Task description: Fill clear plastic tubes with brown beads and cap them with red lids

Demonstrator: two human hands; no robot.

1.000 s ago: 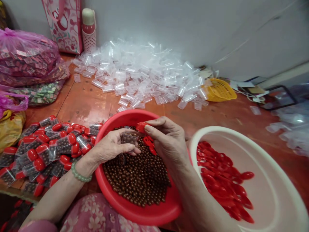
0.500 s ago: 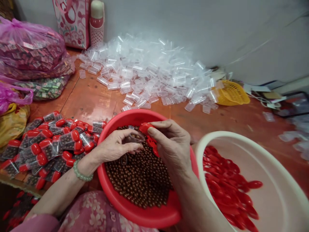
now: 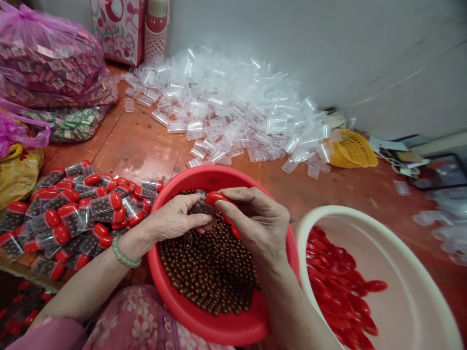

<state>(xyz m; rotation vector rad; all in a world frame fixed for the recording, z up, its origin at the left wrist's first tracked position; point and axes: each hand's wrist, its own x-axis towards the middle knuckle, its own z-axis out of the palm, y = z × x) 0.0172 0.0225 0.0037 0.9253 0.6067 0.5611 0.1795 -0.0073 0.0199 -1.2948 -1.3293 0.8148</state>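
Above a red basin (image 3: 215,335) of small brown balls (image 3: 211,277), my left hand (image 3: 170,221) grips a small clear plastic box (image 3: 202,208) with brown balls inside. My right hand (image 3: 260,218) pinches a red cap (image 3: 214,197) against the box's open end; whether it is fully seated I cannot tell. More red shows under my right fingers, partly hidden. To the right, a white tub (image 3: 365,214) holds a heap of loose red caps (image 3: 339,282). Filled boxes with red caps (image 3: 73,209) lie piled to the left of the basin.
Empty clear boxes (image 3: 229,112) form a large heap along the wall, beside a yellow basket (image 3: 353,148). Pink plastic bags (image 3: 51,63) of small packets stand at the far left. A bottle (image 3: 155,39) and a patterned bag (image 3: 118,31) stand behind.
My right hand has brought the red cap down and left onto the end of the box. The left hand keeps its hold, and the view has shifted slightly.
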